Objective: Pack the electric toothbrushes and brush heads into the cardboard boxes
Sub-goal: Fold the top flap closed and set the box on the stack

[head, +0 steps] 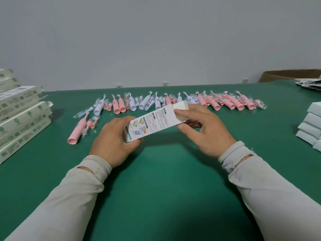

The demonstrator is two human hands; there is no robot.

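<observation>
Holding one printed cardboard box [152,121] above the middle of the green bench [165,197], slightly tilted, far end higher; both hands are on it. Judged step: preparing or opening the box before loading; whether anything is inside cannot be told, since the open end faces away.

Left hand [114,138]: fingers curled round the near, lower end of the box, thumb along its underside edge. A firm wrap, not a pinch.

Right hand [203,129]: thumb and forefinger pinch the box at its far end, the forefinger lying across the pale end flap [181,106], which stands open. Remaining fingers loosely curled behind the box.

Next move, as judged: keep the flap open, free one hand, pick up a toothbrush with its bagged heads, and slide them in end first. It calls for holding the mouth square so the bag does not snag.

Beyond the hands, toward the left: one pink toothbrush [78,130] lies apart from the others, bagged brush heads [90,125] just beside it.

Further on, a long row of toothbrushes [173,101], pink and white, with bagged heads among them, runs along the far edge of the bench.

Left edge: stack of printed boxes [20,117]. Right edge: stack of white boxes [311,124]. Far right corner: papers [311,83], partly out of frame.
</observation>
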